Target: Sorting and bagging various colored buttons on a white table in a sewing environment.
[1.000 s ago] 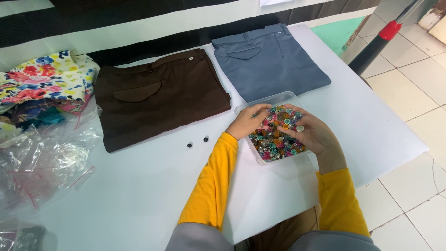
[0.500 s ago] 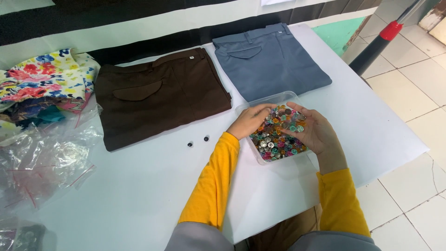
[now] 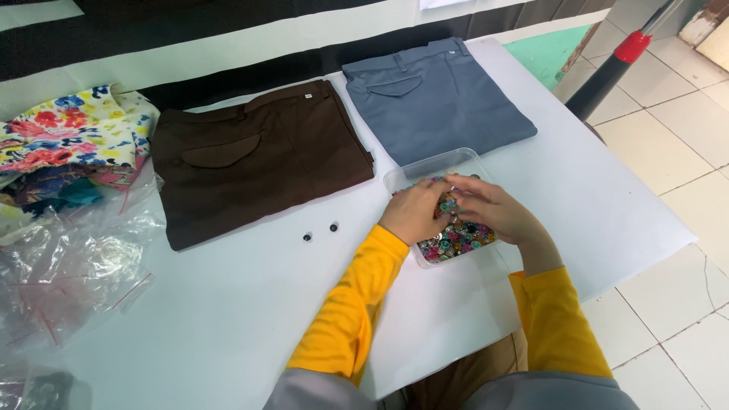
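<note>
Crumpled clear plastic bags [image 3: 64, 273] lie at the counter's [image 3: 228, 304] left edge; a small white label [image 3: 307, 96] sits on the brown trousers' [image 3: 258, 163] waistband.

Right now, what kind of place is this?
Probably a sewing or tailoring workshop: folded brown trousers and grey trousers lie on a white table, and both hands dig in a tub of buttons.

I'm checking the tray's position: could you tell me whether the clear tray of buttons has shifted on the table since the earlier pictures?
No. The clear tray lies just below the grey-blue trousers, as before, with both hands in it.
</note>
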